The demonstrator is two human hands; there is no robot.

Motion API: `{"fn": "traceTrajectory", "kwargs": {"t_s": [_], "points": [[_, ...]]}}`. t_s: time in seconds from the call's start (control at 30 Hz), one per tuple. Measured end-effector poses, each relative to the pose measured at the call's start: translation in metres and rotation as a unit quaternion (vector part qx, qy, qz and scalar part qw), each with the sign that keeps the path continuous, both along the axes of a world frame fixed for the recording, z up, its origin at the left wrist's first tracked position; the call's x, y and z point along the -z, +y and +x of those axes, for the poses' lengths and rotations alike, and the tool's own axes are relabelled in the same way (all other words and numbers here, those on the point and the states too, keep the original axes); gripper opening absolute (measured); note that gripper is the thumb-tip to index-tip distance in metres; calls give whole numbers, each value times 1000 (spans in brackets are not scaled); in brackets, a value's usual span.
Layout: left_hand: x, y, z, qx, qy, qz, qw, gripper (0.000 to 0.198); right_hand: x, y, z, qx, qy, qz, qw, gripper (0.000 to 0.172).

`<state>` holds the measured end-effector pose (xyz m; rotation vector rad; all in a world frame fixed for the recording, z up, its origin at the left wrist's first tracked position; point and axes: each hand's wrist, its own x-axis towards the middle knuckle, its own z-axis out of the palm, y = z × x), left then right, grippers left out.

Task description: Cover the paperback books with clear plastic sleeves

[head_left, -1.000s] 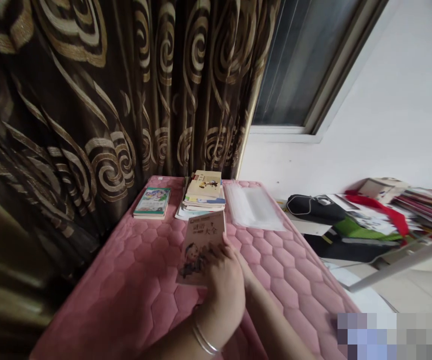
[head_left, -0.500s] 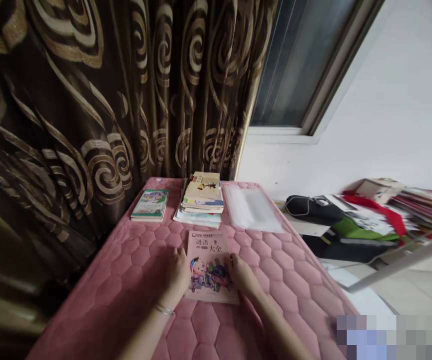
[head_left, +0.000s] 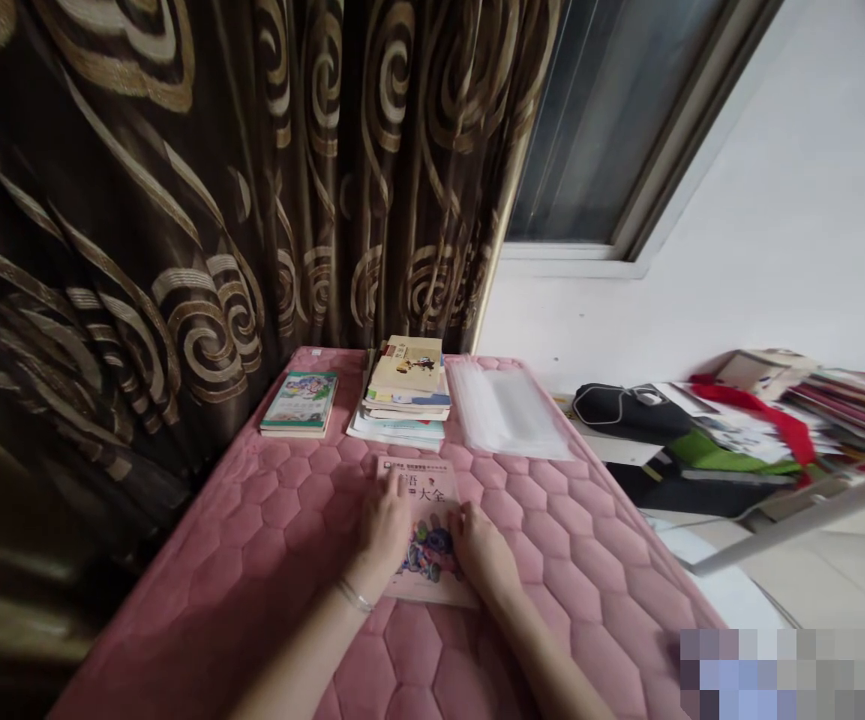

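A book (head_left: 428, 590) with a pale pink cover, dark Chinese characters and a colourful cartoon picture lies closed on the pink quilted surface (head_left: 289, 570). My left hand (head_left: 385, 520), with a bracelet at its wrist, rests across the left part of the cover. Its fingers point away from me and hide some of the title and picture. At the right edge of the book, my right hand (head_left: 483, 545) is closed, holding that edge with the thumb side over the cover.
Behind the book stands a stack of books (head_left: 406, 390). To its left lies a green-bordered book (head_left: 301, 402), to its right clear plastic sheets (head_left: 511, 410). A patterned curtain (head_left: 312, 180) hangs behind. Beyond the right edge are a black case (head_left: 627, 415) and piled papers.
My left hand has moved right, from the book's left edge onto its cover. My right hand still holds the right edge. The view has shifted slightly.
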<state>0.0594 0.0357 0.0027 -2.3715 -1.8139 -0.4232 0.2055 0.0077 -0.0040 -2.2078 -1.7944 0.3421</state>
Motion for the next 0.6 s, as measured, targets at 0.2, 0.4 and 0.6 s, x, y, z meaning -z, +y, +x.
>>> {"fn": "traceTrajectory", "kwargs": {"t_s": [0.2, 0.4, 0.6], "points": [[10, 24, 28, 102, -24, -21, 994, 49, 6, 2, 3, 2, 21, -10, 1000, 26], [23, 36, 7, 87, -35, 4, 996, 50, -2, -2, -3, 13, -17, -34, 999, 29], [26, 38, 4, 86, -28, -26, 996, 50, -20, 17, -15, -127, -125, 72, 981, 34]]}}
